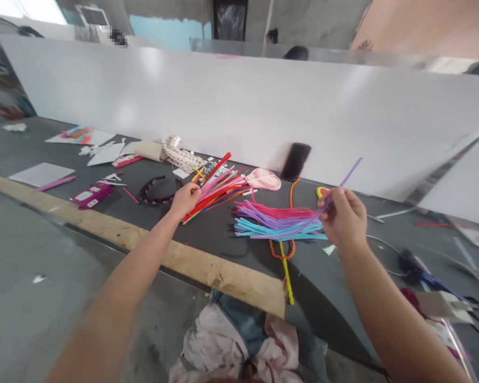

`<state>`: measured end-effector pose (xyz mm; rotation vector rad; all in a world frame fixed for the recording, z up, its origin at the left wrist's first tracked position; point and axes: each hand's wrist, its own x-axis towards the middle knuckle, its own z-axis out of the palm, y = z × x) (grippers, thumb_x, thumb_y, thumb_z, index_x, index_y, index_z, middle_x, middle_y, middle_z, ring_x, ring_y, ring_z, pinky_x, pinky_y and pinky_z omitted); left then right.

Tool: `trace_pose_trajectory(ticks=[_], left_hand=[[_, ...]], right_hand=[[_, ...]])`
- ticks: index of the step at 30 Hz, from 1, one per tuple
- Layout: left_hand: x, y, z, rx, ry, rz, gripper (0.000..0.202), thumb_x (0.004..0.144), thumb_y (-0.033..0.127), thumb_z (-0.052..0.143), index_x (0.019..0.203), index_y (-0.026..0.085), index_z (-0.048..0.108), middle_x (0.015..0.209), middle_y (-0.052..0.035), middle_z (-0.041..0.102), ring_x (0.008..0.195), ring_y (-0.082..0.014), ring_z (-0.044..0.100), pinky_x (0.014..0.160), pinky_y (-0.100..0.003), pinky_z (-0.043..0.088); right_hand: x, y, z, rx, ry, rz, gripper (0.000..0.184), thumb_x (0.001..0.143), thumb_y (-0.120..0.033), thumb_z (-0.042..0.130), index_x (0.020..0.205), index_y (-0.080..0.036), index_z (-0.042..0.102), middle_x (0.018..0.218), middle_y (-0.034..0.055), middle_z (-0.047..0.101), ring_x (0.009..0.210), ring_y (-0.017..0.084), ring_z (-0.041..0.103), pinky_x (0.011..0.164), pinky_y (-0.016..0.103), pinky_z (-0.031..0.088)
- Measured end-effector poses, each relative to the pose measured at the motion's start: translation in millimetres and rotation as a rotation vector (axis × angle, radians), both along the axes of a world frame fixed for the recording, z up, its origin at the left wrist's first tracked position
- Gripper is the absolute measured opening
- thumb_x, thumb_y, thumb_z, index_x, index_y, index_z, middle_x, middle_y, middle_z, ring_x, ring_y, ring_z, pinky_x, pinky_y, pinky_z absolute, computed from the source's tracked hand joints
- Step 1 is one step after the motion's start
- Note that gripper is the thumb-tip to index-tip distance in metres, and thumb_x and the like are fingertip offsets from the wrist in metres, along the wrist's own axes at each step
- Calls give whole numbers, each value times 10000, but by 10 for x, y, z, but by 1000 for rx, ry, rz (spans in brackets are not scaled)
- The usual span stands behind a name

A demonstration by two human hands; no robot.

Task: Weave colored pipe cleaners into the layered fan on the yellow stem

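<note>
My right hand [345,218] is closed on a purple pipe cleaner [351,172], whose free end sticks up past the fingers. Beside that hand lies a bundle of pink, purple and light blue pipe cleaners [279,221]. An orange twisted loop [288,250] and a yellow twisted stem [286,279] show below this bundle. To the left, my left hand [186,200] has its fingers pinched at the near end of a second bundle, of red, pink and blue pipe cleaners [221,194]. How many strands it grips is hidden. A pink racket-shaped piece [264,179] lies between the two bundles.
A black phone [296,161] leans against the white partition [239,106]. Leftward lie a dark braided ring [157,190], a purple box [93,195], a white beaded piece [181,154] and paper scraps. Cables and a blue tool [423,274] lie at right. Wood strip [223,271] edges the table.
</note>
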<state>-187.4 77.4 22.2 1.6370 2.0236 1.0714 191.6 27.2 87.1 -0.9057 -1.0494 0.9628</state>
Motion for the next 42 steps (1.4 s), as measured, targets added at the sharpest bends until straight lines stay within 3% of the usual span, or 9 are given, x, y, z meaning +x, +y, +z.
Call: trace_pose_trajectory(ticks=[4,8,15,18,22,28,30,34,42], left_hand=[[-35,19,-45,17,-262,-30,154,747,305,557,828,181,600,783,-41,707,794,-210,655,775,-304,483],[-68,10,-18,9,-522,-94,222,689,365,623,796,185,551,775,-33,714,776,-206,676,758,-319,515],[-114,-50,46,-12,-795,-192,457,564,408,757,923,163,616,771,-20,715,747,-205,686,760,-356,544],[-117,-75,52,-43,-825,-231,430,551,416,791,857,152,645,724,-23,710,702,-200,679,744,-357,547],[-105,-101,69,-88,-821,-281,415,551,425,817,824,160,650,726,-11,716,681,-185,672,715,-336,548],[-9,-147,130,-168,-761,-371,346,604,393,789,819,160,651,695,13,696,650,-165,654,636,-282,521],[25,-159,143,-169,-743,-383,322,613,368,780,818,162,641,697,16,692,648,-158,650,631,-273,517],[45,-165,133,-128,-728,-382,328,618,350,766,849,167,619,752,22,695,696,-155,654,686,-279,524],[80,-168,141,-130,-733,-428,379,596,342,784,880,168,603,813,3,702,753,-174,667,754,-319,535]], right_hand=[[-144,111,74,-58,7,28,396,660,-540,781,734,-212,571,542,-57,616,346,46,457,330,153,345],[-379,214,77,-160,-10,164,401,652,-519,789,781,-208,572,559,-65,618,371,42,483,361,142,379],[-942,492,-56,-279,-141,364,347,743,-489,722,828,-205,541,645,-49,637,451,54,544,413,148,433],[-1203,655,-170,-300,-232,347,205,819,-368,642,903,-201,559,747,-23,647,572,87,624,503,190,506],[-1497,765,-294,-287,-282,311,277,775,-227,662,1032,-221,558,855,-21,650,622,84,612,523,191,504],[-1929,645,-314,-299,-325,479,73,780,-221,657,828,-193,610,663,-42,630,543,92,593,503,200,493],[-2038,606,-320,-309,-317,489,98,795,-226,641,726,-191,582,653,-41,635,546,85,588,499,189,481],[-2079,567,-362,-344,-285,482,179,796,-226,634,643,-185,552,623,-39,634,528,75,570,477,173,458],[-1929,526,-395,-403,-182,513,129,758,-233,709,744,-182,591,591,-54,625,527,70,587,490,163,489]])
